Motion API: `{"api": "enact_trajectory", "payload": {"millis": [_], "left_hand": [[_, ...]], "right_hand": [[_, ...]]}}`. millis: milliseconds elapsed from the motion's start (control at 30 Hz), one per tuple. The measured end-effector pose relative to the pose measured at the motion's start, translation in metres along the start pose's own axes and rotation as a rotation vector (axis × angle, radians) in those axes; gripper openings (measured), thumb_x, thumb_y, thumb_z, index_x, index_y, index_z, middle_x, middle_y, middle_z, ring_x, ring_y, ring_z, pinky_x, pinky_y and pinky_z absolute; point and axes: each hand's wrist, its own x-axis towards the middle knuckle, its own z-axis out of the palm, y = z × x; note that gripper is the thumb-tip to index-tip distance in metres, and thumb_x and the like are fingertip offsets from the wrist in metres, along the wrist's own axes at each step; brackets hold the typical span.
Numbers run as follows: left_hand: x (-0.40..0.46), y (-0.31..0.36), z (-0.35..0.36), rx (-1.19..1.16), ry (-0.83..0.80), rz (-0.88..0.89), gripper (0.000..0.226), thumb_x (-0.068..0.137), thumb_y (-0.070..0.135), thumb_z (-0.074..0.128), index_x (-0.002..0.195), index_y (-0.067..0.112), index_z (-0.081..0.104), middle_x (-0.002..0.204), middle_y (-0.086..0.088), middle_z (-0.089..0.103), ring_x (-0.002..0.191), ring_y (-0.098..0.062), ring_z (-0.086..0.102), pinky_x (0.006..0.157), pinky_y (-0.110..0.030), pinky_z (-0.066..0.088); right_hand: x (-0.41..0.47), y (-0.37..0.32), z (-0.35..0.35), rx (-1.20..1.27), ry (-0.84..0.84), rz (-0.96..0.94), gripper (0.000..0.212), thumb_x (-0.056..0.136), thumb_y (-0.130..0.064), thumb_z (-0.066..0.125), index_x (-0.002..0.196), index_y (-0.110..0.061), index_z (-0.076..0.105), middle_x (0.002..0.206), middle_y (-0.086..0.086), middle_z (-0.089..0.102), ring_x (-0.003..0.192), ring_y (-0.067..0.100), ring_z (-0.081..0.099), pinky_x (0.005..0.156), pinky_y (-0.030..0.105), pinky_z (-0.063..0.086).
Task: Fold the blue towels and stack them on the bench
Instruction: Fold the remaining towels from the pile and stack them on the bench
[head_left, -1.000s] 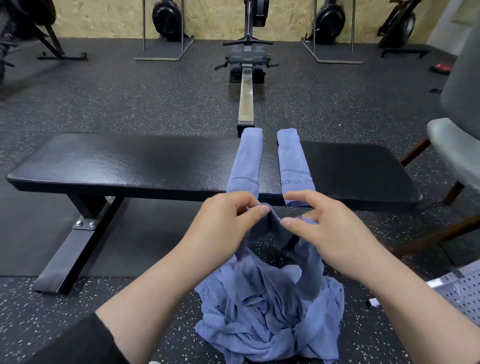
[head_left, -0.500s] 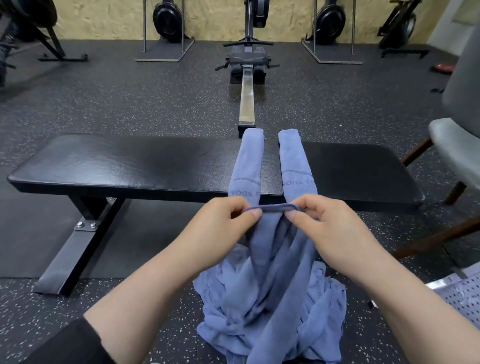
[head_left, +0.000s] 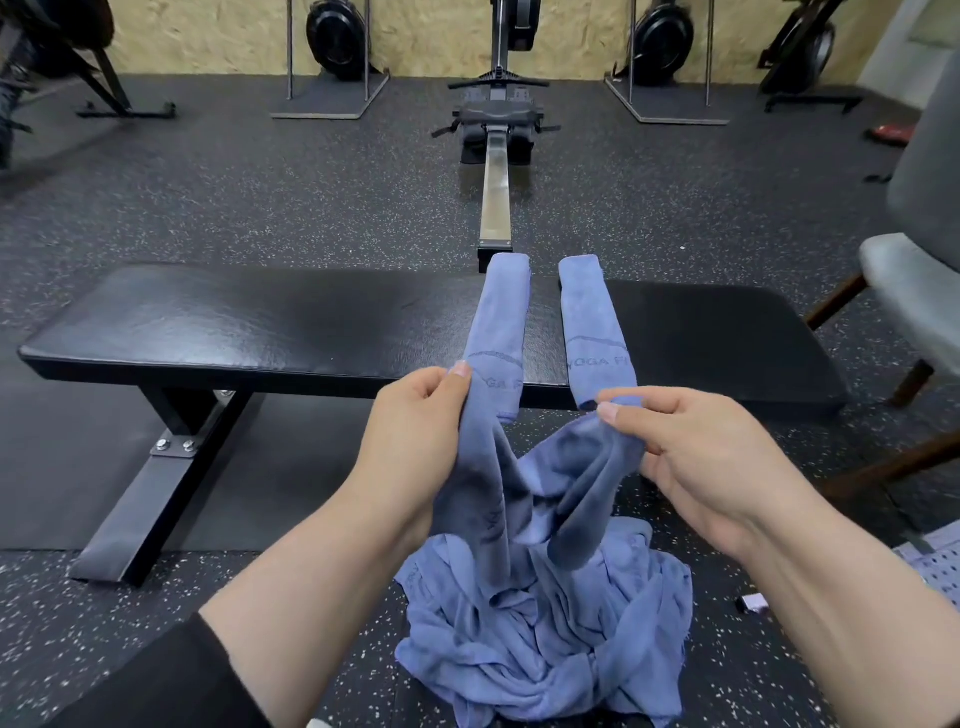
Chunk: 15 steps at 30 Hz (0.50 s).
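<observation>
My left hand (head_left: 415, 431) and right hand (head_left: 711, 452) each pinch one soft blue towel (head_left: 524, 499), hands apart. Two long folded blue towels (head_left: 501, 322) lie side by side on the black padded table (head_left: 249, 322).

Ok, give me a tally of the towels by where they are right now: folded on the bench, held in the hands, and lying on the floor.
Folded towels on the bench: 2, the left one and the right one
Towel held between left hand and right hand: 1
Crumpled pile on the floor: 1 heap, number of towels cannot be told
Total: 3 towels plus the pile

Speckled floor (head_left: 311, 208) (rubber), plywood wall (head_left: 426, 31).
</observation>
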Motion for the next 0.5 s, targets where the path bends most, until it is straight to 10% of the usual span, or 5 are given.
{"api": "enact_trajectory", "payload": {"millis": [500], "left_hand": [[-0.015,0.004,0.013,0.158,-0.013,0.146,0.035,0.096,0.032,0.065,0.075,0.005,0.066,0.061,0.004,0.053,0.058,-0.007,0.041,0.057,-0.023,0.037]], "right_hand": [[-0.006,0.003,0.015,0.036,-0.050,0.049,0.014,0.093,-0.004,0.069,0.106,-0.003,0.074,0.103,0.018,0.077,0.087,0.021,0.070,0.089,0.038,0.055]]}}
